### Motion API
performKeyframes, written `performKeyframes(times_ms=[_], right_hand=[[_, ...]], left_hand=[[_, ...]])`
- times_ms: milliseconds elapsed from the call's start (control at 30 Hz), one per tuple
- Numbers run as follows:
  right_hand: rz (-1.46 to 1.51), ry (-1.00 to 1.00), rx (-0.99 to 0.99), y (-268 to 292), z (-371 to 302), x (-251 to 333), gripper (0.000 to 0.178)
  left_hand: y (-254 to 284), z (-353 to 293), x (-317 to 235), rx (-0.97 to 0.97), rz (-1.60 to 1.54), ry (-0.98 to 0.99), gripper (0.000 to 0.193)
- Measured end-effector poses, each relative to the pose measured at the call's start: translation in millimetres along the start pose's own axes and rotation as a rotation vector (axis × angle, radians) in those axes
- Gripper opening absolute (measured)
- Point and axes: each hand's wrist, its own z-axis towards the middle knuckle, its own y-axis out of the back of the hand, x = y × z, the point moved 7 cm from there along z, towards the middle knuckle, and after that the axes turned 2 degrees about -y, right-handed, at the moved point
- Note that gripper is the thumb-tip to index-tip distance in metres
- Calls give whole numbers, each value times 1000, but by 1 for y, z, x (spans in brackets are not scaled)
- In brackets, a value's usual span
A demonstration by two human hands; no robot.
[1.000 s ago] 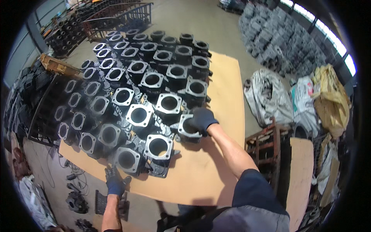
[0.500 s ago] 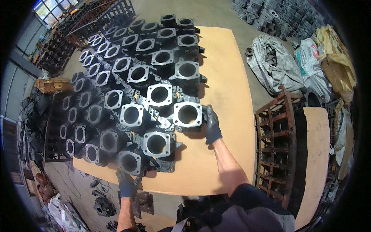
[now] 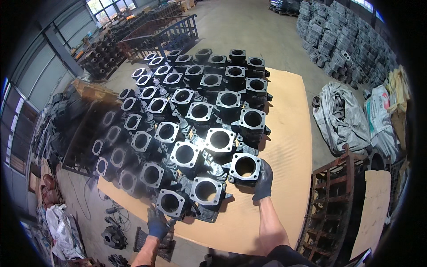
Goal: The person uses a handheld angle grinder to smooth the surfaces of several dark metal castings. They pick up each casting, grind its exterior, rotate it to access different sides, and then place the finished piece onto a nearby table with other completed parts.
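Rows of dark metal castings [image 3: 200, 111] with bright, square flanged tops and round bores cover the cardboard sheet [image 3: 284, 115]. At the near right corner, my right hand [image 3: 263, 181], in a dark glove, grips the outer side of one casting [image 3: 233, 169]; its thumb is partly hidden. My left hand [image 3: 158, 223], also gloved, is at the near edge, with its fingers apart beside the lower side of another casting [image 3: 170, 214]. Whether the left fingertips touch that casting cannot be made out. A neighbouring casting [image 3: 212, 213] stands between the two hands.
A rusty metal rack [image 3: 331, 200] stands at the right, below white sacks [image 3: 340, 118]. Stacked grey parts [image 3: 338, 44] fill the far right. Blue metal railings [image 3: 160, 35] stand behind the castings. On the floor at left lie cables and a dark casting [image 3: 113, 238].
The whole scene has shifted right and down in the picture as my head moved. Both hands remain by the same castings; the left hand's fingers look more spread.
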Motion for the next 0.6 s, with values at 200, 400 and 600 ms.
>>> performKeyframes(times_ms=[200,400,600], right_hand=[[100,-76,19,39,10,-37,32],[-226,-69,-184,99,-81,20,33],[-192,-274,-40,127,-253,68,22]], left_hand=[[7,5,-16,-19,-34,-16,111],[28,-18,-11,41,-95,21,96],[57,-124,7,-397,-370,-272,25]])
